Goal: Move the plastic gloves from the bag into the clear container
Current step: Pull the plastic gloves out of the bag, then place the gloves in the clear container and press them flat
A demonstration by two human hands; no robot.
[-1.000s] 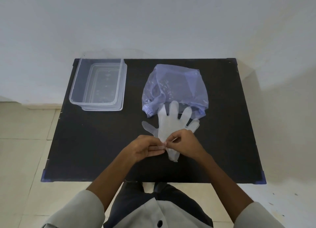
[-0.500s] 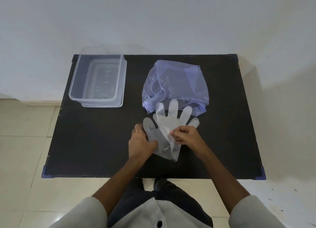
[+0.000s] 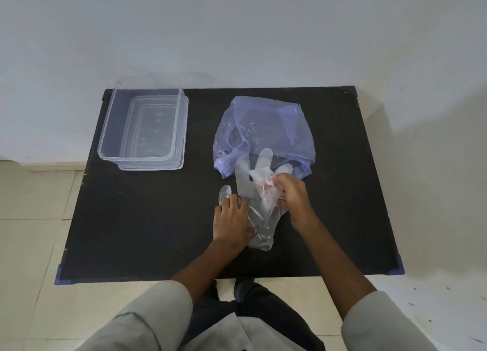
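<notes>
At frame centre, my left hand (image 3: 233, 220) presses flat on thin clear plastic gloves (image 3: 259, 192) while my right hand (image 3: 291, 194) pinches one; flimsy, slippery film, best gathered at the cuff

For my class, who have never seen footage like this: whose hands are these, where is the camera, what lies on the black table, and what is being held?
There is no machine here. A person wears one camera on the head, looking down at their own two bare hands. On the black table lie a clear container, empty as far as one can see, at the far left and a bluish plastic bag at the far middle. In front of the bag lie thin plastic gloves. The left hand presses flat on them, while the right hand pinches up one glove's film.
</notes>
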